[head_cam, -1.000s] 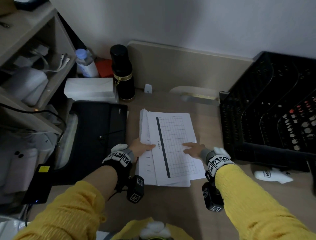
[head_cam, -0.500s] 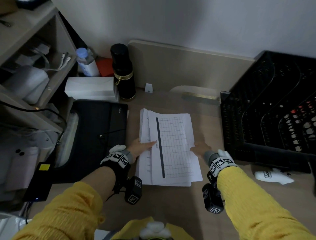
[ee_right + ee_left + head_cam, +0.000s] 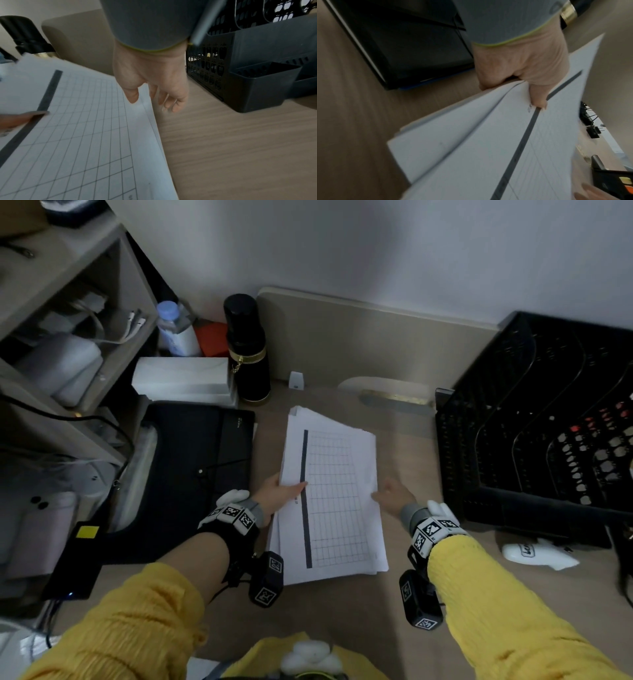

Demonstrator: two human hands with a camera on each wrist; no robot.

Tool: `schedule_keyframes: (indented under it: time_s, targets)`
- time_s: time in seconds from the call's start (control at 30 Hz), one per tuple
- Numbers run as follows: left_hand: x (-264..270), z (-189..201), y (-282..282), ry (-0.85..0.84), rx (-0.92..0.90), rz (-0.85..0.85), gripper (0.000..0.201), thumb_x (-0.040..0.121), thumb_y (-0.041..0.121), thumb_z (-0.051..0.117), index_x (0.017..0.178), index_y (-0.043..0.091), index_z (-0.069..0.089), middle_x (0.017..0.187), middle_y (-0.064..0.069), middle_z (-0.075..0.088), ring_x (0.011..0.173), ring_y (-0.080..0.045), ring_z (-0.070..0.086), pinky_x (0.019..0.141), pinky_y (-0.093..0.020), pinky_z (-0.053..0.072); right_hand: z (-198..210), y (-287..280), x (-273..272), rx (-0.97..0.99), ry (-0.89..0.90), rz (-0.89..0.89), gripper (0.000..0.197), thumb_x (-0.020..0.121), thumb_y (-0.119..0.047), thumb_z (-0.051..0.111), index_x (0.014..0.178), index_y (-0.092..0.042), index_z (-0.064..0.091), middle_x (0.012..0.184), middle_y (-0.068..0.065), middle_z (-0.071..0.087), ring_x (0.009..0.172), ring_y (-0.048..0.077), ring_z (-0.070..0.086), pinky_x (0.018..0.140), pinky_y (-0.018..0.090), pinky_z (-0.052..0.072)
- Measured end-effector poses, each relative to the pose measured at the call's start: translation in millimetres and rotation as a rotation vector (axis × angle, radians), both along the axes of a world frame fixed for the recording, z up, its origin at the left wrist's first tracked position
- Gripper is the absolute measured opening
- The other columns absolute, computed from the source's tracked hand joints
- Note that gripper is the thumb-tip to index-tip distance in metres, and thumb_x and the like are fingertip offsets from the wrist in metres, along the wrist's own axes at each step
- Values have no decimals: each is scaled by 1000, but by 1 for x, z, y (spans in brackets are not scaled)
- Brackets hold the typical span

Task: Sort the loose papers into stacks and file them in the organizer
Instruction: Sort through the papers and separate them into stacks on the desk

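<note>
Both hands work the paper stack (image 3: 334,498) lying mid-table: my left hand (image 3: 277,496) pinches its left edge, my right hand (image 3: 394,496) hangs relaxed beside it. I'd square edges before lifting toward the organizer (image 3: 534,419).

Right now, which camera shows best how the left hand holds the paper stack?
The left wrist view: the left hand pinches the paper stack, thumb on top. The head view shows it small; the right wrist view shows only a blurred fingertip.
</note>
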State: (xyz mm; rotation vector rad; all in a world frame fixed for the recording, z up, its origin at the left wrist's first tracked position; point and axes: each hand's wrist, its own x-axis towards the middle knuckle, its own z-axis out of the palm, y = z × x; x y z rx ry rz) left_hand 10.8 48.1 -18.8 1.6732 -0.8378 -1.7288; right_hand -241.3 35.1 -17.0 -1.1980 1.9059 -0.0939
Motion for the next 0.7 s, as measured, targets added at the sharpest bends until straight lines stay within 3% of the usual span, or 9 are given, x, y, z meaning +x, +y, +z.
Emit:
schedule_keyframes:
  time_s: [0.07, 0.13, 0.27, 0.4, 0.5, 0.6, 0.7]
  targets:
    - [1, 7, 0, 46, -18, 2, 46, 86, 18, 70, 128, 5, 57, 120, -14, 66, 105, -26, 65, 89, -36, 53, 6, 1, 0, -97, -76, -106, 61, 86, -33, 63, 136, -7, 38, 129, 9, 51, 119, 26, 50, 105, 42, 41]
    - [0, 16, -1, 106, -35, -20, 42, 86, 17, 70, 125, 6, 59, 118, -13, 67, 105, -26, 66, 89, -37, 55, 16, 4, 2, -175, -218, -222, 74, 84, -35, 67, 140, -5, 30, 139, 8, 46, 127, 27, 47, 109, 44, 37]
    - [-4, 37, -5, 227, -78, -57, 29, 87, 7, 66, 115, 7, 63, 107, -8, 70, 97, -21, 68, 78, -30, 59, 34, 2, 1, -295, -426, -377, 64, 84, -31, 69, 136, -9, 37, 124, -1, 52, 119, 21, 50, 106, 39, 39]
    - [-4, 50, -7, 245, -138, -1, 40, 84, 7, 70, 122, 1, 61, 117, -16, 68, 107, -29, 66, 93, -43, 54, 61, 5, 3, -454, -489, -440, 44, 82, -24, 71, 120, -9, 53, 121, 10, 62, 108, 29, 61, 96, 45, 49]
    - [-8, 59, -8, 258, -185, 24, 35, 84, 6, 69, 119, 4, 62, 113, -12, 69, 102, -25, 68, 89, -40, 56, 79, 5, 10, -547, -479, -471, 34, 83, -23, 71, 110, -10, 55, 113, 12, 64, 101, 29, 63, 90, 44, 52]
    - [-10, 63, -7, 235, -272, 59, 34, 81, 2, 71, 115, 3, 65, 112, -12, 69, 102, -26, 68, 89, -38, 56, 90, 10, 16, -607, -558, -505, 36, 84, -16, 69, 116, -8, 56, 108, 8, 63, 97, 26, 61, 86, 40, 51]
    - [-10, 61, -5, 184, -327, 102, 33, 76, 4, 77, 108, 3, 68, 112, -15, 70, 106, -30, 66, 93, -45, 54, 94, 17, 22, -621, -616, -517, 40, 83, -11, 69, 120, -6, 56, 106, 6, 63, 95, 24, 60, 81, 37, 50]
